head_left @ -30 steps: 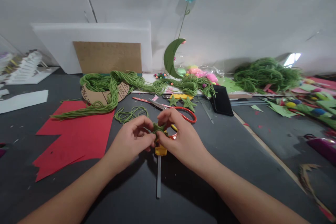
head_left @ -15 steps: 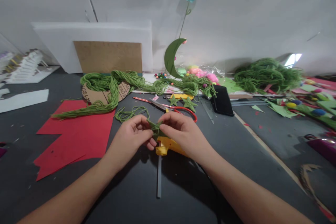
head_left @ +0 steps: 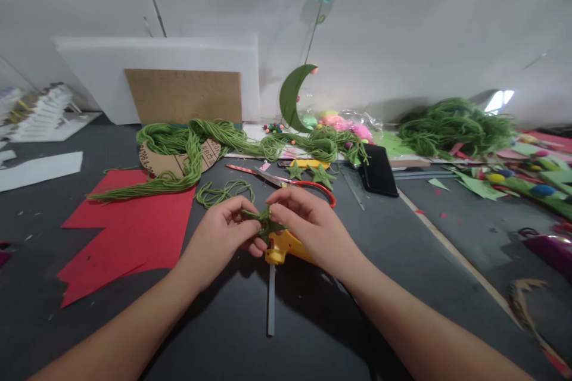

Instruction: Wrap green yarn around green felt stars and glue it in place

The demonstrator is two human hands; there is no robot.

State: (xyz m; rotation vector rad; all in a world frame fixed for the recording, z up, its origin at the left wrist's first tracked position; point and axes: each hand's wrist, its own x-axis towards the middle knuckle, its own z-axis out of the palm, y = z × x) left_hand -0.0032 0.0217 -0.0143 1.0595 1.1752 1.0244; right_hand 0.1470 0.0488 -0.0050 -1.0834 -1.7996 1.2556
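Note:
Both hands meet over the middle of the dark table. My left hand [head_left: 223, 237] and my right hand [head_left: 308, 227] pinch a small green yarn-wrapped star [head_left: 264, 220] between their fingertips. Right under the star lies a yellow glue gun [head_left: 286, 247], with a grey glue stick [head_left: 270, 300] pointing toward me. Two finished green stars [head_left: 310, 174] lie just beyond my hands, beside red-handled scissors [head_left: 295, 184]. A short loop of green yarn [head_left: 223, 193] rests left of the scissors.
Red paper [head_left: 127, 232] lies at the left. Long green yarn skeins [head_left: 192, 146] cross the back, with a larger heap [head_left: 453, 125] at right. A black phone [head_left: 379, 170], a green crescent [head_left: 290, 98], cardboard [head_left: 183, 96], foam boards and paper scraps [head_left: 513, 181] surround the work spot.
The hands have shifted slightly and turned the star between the fingers. The right hand moved off the glue gun's yellow body, which now shows beneath the star.

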